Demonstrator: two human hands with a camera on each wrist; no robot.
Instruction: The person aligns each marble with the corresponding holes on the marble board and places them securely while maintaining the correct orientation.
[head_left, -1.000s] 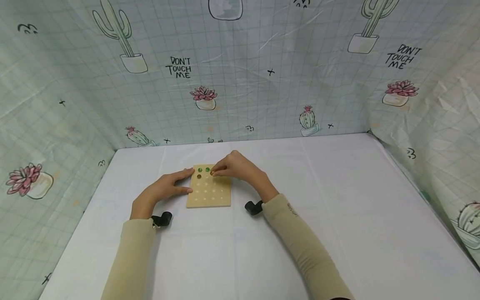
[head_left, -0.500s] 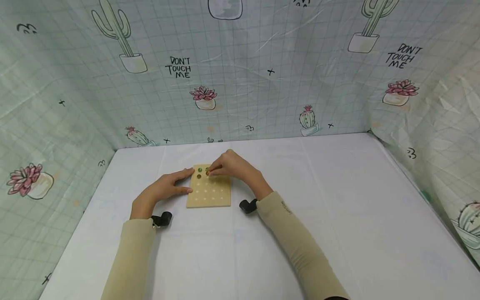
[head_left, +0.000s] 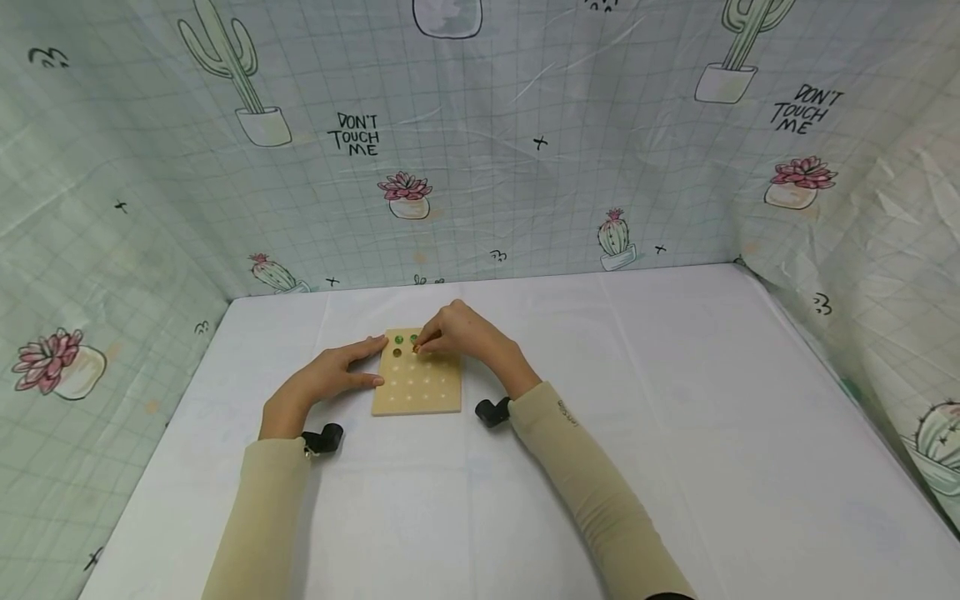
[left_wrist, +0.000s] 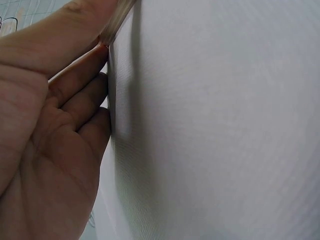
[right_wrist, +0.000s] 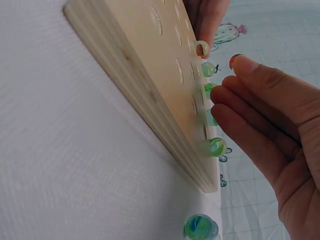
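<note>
A square light wooden board (head_left: 416,392) with rows of round hollows lies on the table. My left hand (head_left: 322,377) steadies its left side, thumb and fingers stretched and touching the edge. Over the board's back part, my right hand (head_left: 463,331) pinches a small amber-orange marble (head_left: 416,349), close above the second row. In the right wrist view that marble (right_wrist: 234,60) shows reddish at the thumb tip. Green marbles (head_left: 399,340) sit along the back row, partly hidden by the right hand. One brownish marble (head_left: 397,352) rests at the left of the second row.
Beyond the board, a blue-green marble (right_wrist: 200,227) lies on the white cloth (right_wrist: 90,165), hidden behind the right hand in the head view. A hanging cloth (head_left: 480,167) printed with cacti encloses the table at the back and both sides.
My right hand has moved a little left over the board with the amber marble, then settled slightly nearer the second row. The left hand and the board have stayed put.
</note>
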